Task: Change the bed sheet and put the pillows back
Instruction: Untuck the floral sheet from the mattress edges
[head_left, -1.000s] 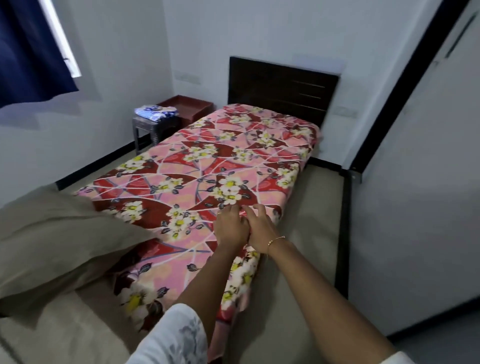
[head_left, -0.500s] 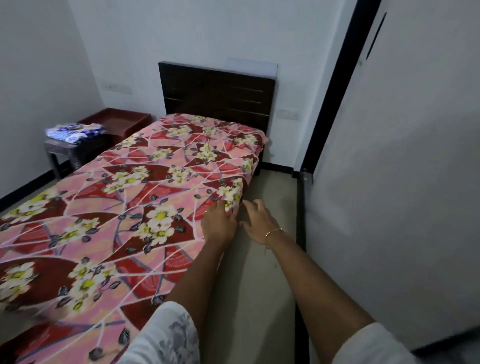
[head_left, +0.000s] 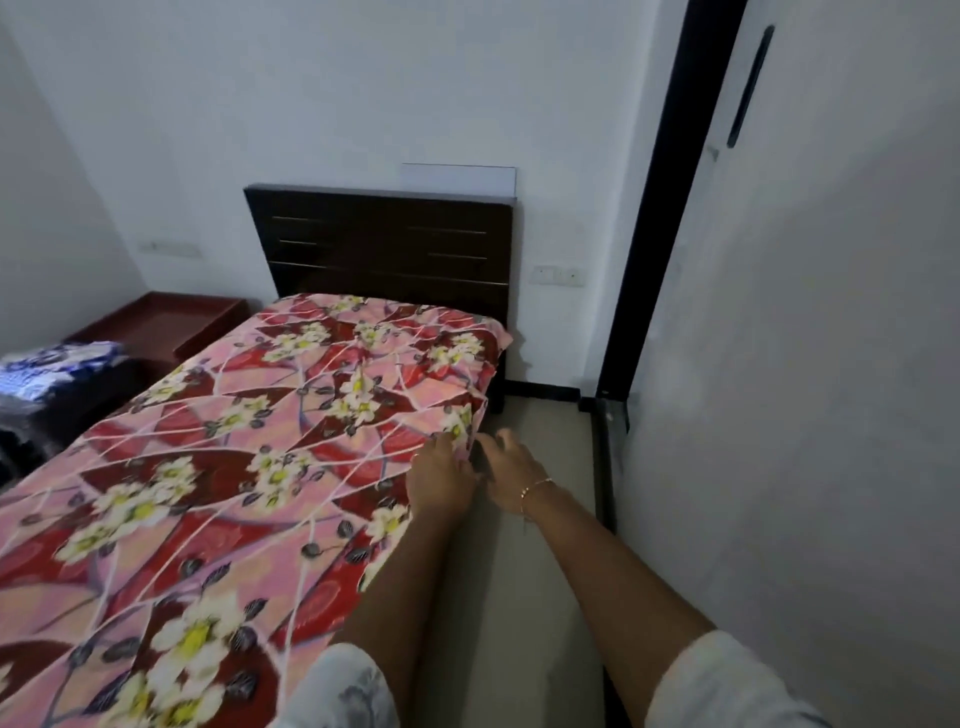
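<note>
1 bed sheet (head_left: 249, 467) lengthwise toward headboard (head_left: 384, 244)

Floral sheet on the bed

The sheet (head_left: 249, 467), pink and red with white-yellow flowers, lies spread flat over the whole mattress, its right edge hanging down the side.

Now further up along the right edge of the bed, closer to the headboard (head_left: 384, 244) than a second ago. Left hand (head_left: 441, 475) no longer side by side with the right one on top of the sheet (head_left: 234, 467); now at the very edge, fingers on the fold. Right hand (head_left: 511, 467) off the sheet top, lower beside the mattress side, fingers spread. Grey pillow gone out of view. Stool with blue cloth (head_left: 47, 369) now at far left.
</note>
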